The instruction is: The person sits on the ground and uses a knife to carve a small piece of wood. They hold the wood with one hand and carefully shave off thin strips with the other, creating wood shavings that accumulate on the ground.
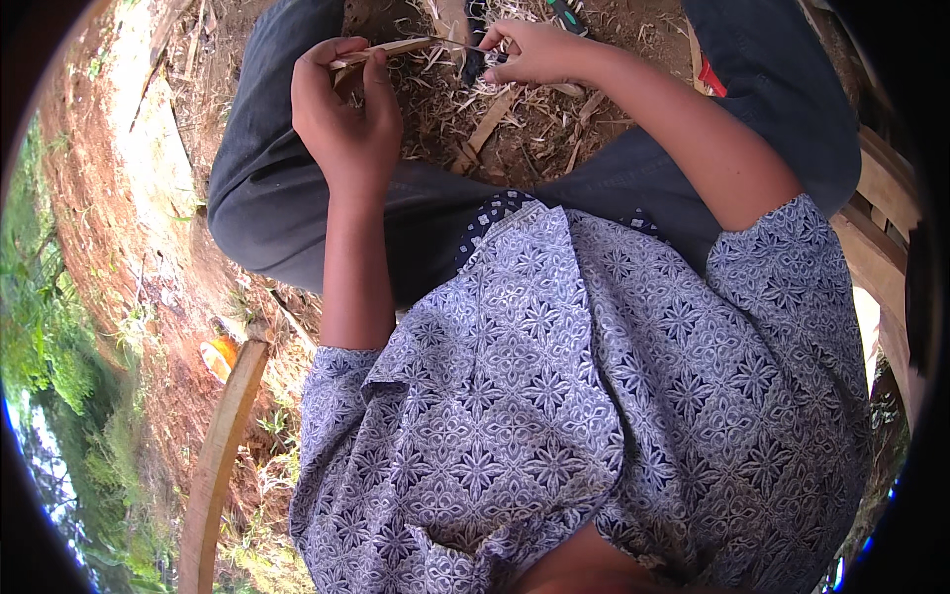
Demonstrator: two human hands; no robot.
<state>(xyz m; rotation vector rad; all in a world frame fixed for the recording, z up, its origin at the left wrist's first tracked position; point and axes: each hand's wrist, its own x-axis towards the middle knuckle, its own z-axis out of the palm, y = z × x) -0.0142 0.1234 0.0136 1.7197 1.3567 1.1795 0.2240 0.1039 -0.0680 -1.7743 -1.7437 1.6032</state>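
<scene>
My left hand (pixel 346 114) is closed around a short, pale strip of wood (pixel 404 46), pinching it between thumb and fingers. In my right hand (pixel 539 51) is a thin-bladed knife (pixel 457 43); little of its dark handle shows between the fingers. The blade points left and meets, or nearly meets, the right end of the wood strip; whether they touch I cannot tell. Both hands are above the ground between my bent legs, where many curled wood shavings (pixel 534 124) lie.
A tool with a green and black handle (pixel 567 17) lies beyond my right hand. A red object (pixel 711 79) is beside my right leg. Flat wood pieces (pixel 487 127) lie among the shavings. A curved wooden beam (pixel 220 455) rises at the left, near an orange object (pixel 219 357).
</scene>
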